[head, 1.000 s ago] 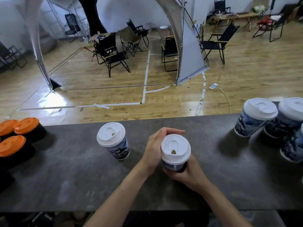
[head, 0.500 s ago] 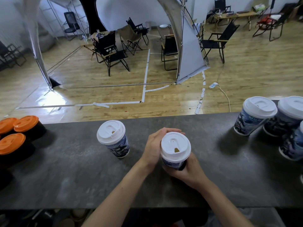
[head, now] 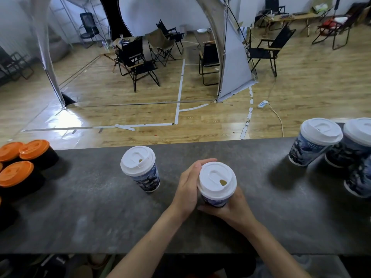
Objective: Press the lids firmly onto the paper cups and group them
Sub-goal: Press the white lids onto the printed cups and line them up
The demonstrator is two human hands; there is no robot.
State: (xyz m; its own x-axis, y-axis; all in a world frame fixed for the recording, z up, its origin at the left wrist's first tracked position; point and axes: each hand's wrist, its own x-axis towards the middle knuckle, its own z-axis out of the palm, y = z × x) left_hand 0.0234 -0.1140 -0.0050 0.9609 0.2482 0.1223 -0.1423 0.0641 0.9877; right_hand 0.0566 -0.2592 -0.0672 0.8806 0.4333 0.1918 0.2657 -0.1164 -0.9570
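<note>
A paper cup (head: pixel 215 201) was being gripped over the grey counter (head: pixel 100 217). Whether it was resting on the surface or lifted couldn't be told, since its bottom was hidden behind the hands. The left hand (head: pixel 188 189) was curled round the cup's left side, with fingertips wrapped up by the far rim of the white lid (head: pixel 217 181). The right hand (head: pixel 230 209) was cupped round the near-right side lower down, with most of its fingers tucked out of sight behind the cup. The lid's sip hole was left open. A second lidded cup (head: pixel 147 177) was stood just left of the held cup, untouched. Well off to its right, a bunch of lidded cups (head: pixel 307 151) was parked together, some cut off by the frame edge, so no count could be given. Far to its left, black cups with orange lids (head: pixel 38 155) were clustered, also partly cropped.
</note>
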